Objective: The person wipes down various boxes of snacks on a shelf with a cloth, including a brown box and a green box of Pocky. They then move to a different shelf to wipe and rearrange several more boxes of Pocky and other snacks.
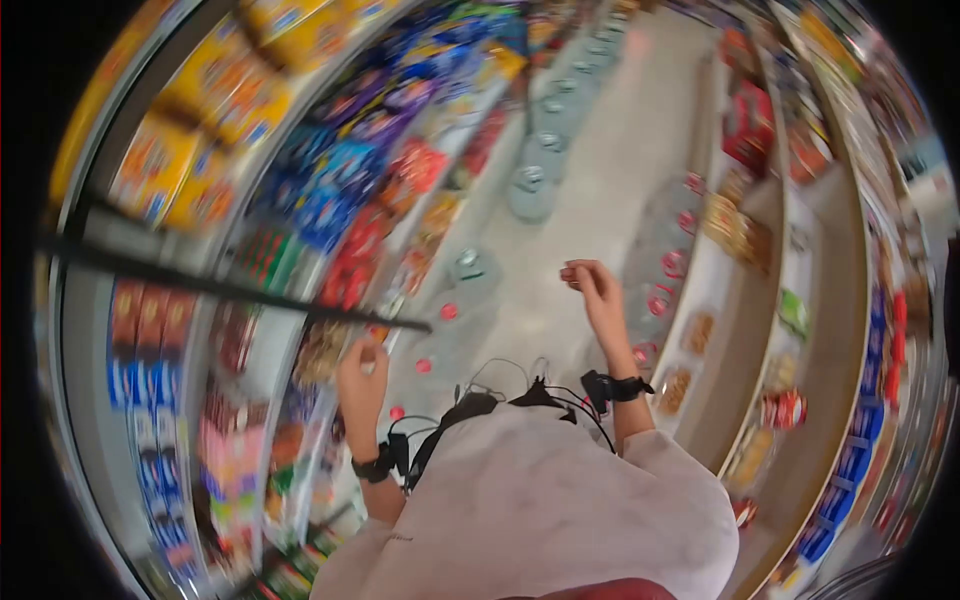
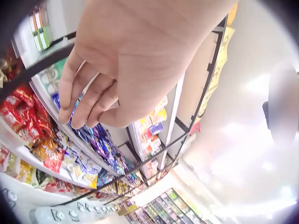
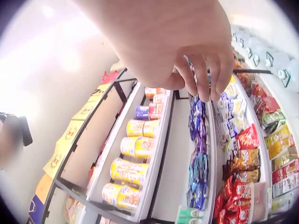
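Note:
My left hand hangs in the aisle near the left-hand shelves, its fingers loosely curled and holding nothing. In the left wrist view the same hand is relaxed, and shelves of bagged snacks appear behind its fingers. Over the aisle floor, my right hand is raised ahead of my body, also with nothing in it. Loosely bent fingers of that hand show in the right wrist view, in front of blue and purple packets on a shelf.
Large clear water bottles line the floor on the left; others with red caps stand along the right shelves. A dark bar juts out from the left shelving. Yellow cartons fill the upper left shelf. Cup-shaped tubs stand in rows.

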{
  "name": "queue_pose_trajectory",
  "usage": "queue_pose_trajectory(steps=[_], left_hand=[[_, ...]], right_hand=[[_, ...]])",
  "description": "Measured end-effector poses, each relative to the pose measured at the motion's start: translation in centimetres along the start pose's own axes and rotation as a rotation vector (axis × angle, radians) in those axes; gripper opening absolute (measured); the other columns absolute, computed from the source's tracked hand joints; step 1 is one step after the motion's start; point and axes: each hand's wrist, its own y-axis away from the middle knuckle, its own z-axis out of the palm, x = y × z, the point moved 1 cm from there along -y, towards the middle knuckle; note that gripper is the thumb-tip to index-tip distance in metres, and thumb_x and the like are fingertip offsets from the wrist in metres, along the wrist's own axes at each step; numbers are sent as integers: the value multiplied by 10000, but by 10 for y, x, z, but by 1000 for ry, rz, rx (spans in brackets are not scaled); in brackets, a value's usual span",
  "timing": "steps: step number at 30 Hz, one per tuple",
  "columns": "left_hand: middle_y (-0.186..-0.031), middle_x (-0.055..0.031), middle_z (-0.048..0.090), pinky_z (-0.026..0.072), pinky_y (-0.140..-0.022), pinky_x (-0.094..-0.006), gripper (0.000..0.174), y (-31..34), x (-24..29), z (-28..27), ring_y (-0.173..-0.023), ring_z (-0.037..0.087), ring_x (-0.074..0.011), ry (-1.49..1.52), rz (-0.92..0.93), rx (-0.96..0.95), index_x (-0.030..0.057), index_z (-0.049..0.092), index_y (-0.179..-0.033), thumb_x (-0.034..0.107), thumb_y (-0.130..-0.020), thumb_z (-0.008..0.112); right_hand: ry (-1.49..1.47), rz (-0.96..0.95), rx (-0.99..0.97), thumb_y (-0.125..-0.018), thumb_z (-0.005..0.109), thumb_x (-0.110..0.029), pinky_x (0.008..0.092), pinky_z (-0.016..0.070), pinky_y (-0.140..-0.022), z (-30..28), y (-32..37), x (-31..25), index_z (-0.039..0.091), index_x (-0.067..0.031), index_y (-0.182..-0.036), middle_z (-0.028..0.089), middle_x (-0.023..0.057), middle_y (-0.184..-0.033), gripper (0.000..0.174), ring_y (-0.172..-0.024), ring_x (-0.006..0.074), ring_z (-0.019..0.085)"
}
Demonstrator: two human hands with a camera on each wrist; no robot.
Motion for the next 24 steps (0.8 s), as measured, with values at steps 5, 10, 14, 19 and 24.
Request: queue_pose_trajectory(steps=[5,10,14,19,24], left_hand=[[-845,-143,694,539,-759,-351,99,-55,29,56,-792,694,-241,100,193,-265,-26,642,-954,72,-958,657],[-928,-125,701,525,-785,-329,103,-88,62,95,-875,696,-221,162,451,-542,-11,644,-1009,90,-995,628],[-974,-66,708,515,-763,-298,160,-96,67,125,-882,681,-166,303,493,-686,29,684,-1142,97,-1017,611],[-987,-76,689,555,-790,-304,247,-98,83,150,-901,685,-155,269,626,-852,11,690,-1206,25,-962,650],[-931,-88,658,568,-802,-326,233,-78,117,167,-868,684,-190,278,760,-918,-1,698,-1164,-8,-941,628]], right_hand=[[-4,12,265,-1094,554,-177,320,571,-913,-24,22,5,678,24,-1177,746,111,-1052,250,-1014,193,724],[145,-22,331,-1083,588,-232,321,572,-909,-11,83,-28,678,30,-1152,748,111,-1077,286,-1011,169,728],[139,3,647,-1078,605,-279,322,566,-919,-17,155,-36,677,33,-1157,751,108,-1064,330,-998,159,722],[75,-17,955,-1076,611,-318,318,556,-896,-36,225,-50,683,31,-1152,757,103,-1030,363,-967,154,714],[263,6,1254,-1059,629,-330,331,559,-865,-90,299,-28,698,39,-1117,766,138,-987,380,-953,192,726]])
